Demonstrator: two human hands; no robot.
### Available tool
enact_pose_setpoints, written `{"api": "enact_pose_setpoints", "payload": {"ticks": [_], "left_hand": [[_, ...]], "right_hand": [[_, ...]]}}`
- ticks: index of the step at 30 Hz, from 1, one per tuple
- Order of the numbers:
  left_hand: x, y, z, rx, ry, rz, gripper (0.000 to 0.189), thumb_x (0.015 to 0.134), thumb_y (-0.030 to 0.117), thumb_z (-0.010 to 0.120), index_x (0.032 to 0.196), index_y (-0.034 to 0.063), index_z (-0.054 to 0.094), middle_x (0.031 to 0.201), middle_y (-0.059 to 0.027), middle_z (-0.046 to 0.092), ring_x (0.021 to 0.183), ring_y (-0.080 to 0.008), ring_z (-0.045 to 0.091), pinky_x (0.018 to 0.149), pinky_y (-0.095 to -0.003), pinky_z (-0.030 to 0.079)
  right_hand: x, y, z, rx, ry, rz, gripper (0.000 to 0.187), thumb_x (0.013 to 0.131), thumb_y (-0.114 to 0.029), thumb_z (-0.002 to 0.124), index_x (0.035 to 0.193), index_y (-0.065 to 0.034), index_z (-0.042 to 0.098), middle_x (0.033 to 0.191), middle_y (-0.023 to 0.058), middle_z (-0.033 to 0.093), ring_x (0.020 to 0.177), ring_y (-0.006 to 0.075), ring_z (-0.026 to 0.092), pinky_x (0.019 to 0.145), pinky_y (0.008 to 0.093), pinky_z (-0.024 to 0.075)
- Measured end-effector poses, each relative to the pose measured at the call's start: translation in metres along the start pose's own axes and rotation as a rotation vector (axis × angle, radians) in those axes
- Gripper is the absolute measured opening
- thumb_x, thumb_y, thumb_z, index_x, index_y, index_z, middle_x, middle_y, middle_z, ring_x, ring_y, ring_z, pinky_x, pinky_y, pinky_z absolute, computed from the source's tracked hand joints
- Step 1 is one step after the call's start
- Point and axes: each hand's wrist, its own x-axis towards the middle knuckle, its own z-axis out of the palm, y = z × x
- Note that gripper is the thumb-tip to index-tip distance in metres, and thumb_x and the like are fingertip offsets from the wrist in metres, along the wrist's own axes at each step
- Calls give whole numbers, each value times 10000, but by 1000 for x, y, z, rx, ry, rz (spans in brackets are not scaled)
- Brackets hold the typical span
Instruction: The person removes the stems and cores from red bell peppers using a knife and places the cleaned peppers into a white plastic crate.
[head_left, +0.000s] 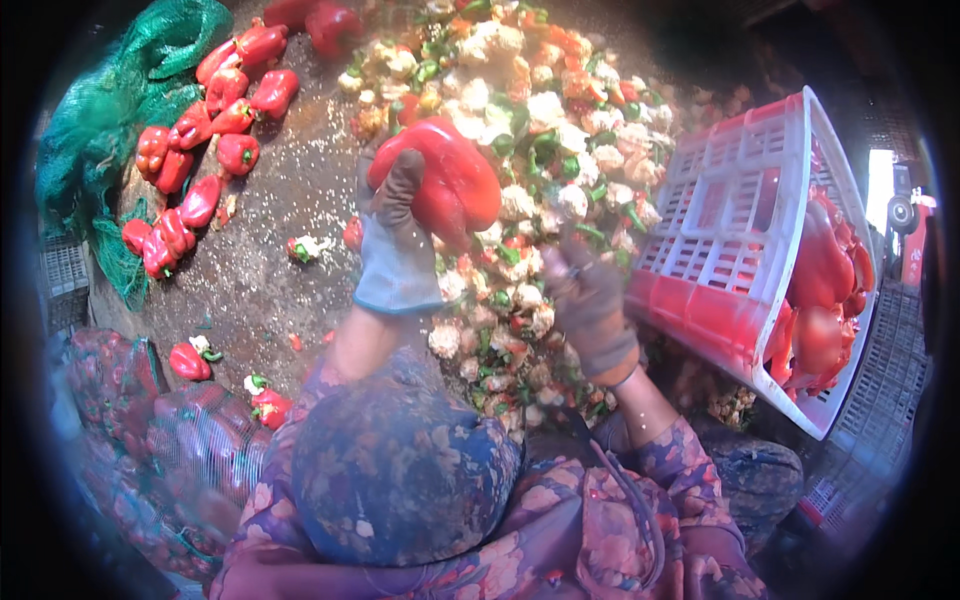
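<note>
My left hand (401, 225), in a grey work glove with a dark palm, is shut on a large red bell pepper (442, 180), held above the floor. To its right my right hand (592, 307), in a brown and grey glove, has bent fingers around a small blurred thing that I cannot make out. Beneath and beyond both hands lies a heap of pepper cores (525, 142) with pale seeds and green stems. Several whole red peppers (201, 202) lie in a loose row at the left. A plastic crate (720, 202) at the right holds cut red pepper pieces (821, 292).
Green netting (112, 142) is bunched at the far left. Mesh sacks of red peppers (206, 442) stand at the lower left. Seeds and a few scraps dot the dirty floor (300, 187). More crates (881, 367) are at the right edge.
</note>
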Motion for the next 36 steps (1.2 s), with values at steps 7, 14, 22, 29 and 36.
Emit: {"api": "enact_pose_setpoints", "payload": {"ticks": [7,14,22,29,36], "left_hand": [[-29,4,31,188,-53,-217,554,835,375,740,1212,28,526,1070,-98,606,999,-185,612,845,-320,543],[-11,-23,-2,-636,-246,-523,541,860,454,687,1205,59,557,1101,-88,637,1036,-230,617,939,-391,507],[-12,-4,24,38,-59,-375,490,870,319,696,1244,69,502,1074,-72,626,944,-202,647,808,-325,560],[12,-27,-17,-195,34,-562,425,908,407,629,1174,80,572,986,-68,636,856,-189,628,726,-329,540],[6,-40,15,136,-66,-251,397,921,397,627,1152,79,575,1066,-49,624,955,-185,610,845,-349,520]], "right_hand": [[62,-10,8,391,-305,-91,725,829,-236,754,1448,-96,402,986,87,696,783,139,632,740,305,538],[54,-14,-7,913,-368,523,493,824,-149,677,1272,-7,526,988,66,654,853,134,634,754,287,537],[37,-28,-27,717,-95,204,316,824,-172,682,1070,14,615,870,59,642,782,163,629,673,331,539],[-17,-77,-32,59,141,-617,388,751,-155,753,1107,-60,631,877,137,650,755,311,662,653,360,547],[-76,-76,-306,-794,1072,-155,381,879,-130,668,1220,-9,548,965,96,670,773,152,667,596,291,576]]}}
